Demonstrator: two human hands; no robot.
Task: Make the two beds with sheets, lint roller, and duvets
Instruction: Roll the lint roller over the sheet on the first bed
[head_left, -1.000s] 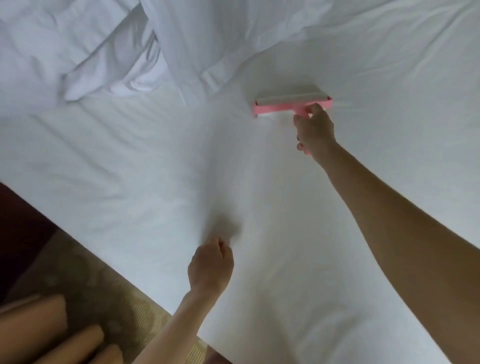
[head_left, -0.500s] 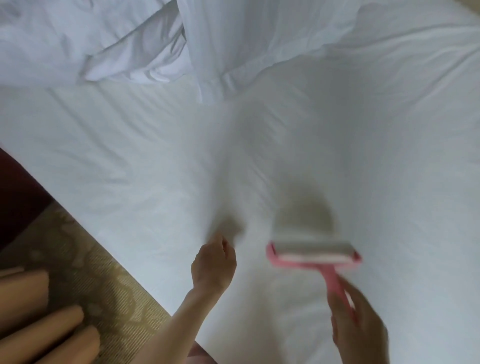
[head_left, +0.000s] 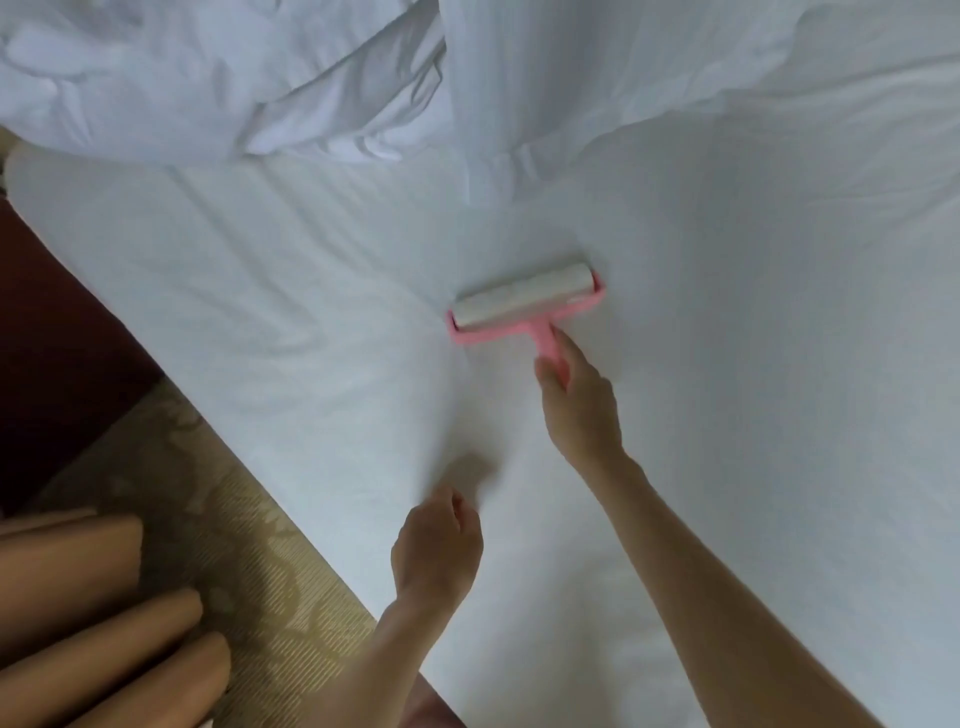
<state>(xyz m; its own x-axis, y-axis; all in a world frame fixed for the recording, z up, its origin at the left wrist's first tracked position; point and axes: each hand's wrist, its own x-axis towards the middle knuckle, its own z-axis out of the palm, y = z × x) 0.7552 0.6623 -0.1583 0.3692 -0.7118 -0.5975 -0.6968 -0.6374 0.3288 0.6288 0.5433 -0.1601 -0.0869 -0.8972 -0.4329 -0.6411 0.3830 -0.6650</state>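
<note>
A white sheet (head_left: 727, 364) covers the bed and fills most of the view. On it lies a pink lint roller (head_left: 524, 304) with a white roll, pressed to the sheet near the middle. My right hand (head_left: 579, 405) grips its pink handle from below, arm stretched out. My left hand (head_left: 436, 551) rests on the sheet near the bed's edge, with fingers curled under; whether it pinches fabric is hidden. A crumpled white duvet (head_left: 208, 78) lies bunched at the top, with a pillow (head_left: 571, 78) beside it.
The bed's edge runs diagonally from upper left to lower middle. Beyond it lies patterned beige carpet (head_left: 249, 545). Tan rolled cylinders (head_left: 93, 623) lie at the lower left. A dark red surface (head_left: 52, 338) sits at the left.
The roller went from far up the sheet down close to me, then back out to the middle of the sheet. My left hand stayed near the bed's edge.
</note>
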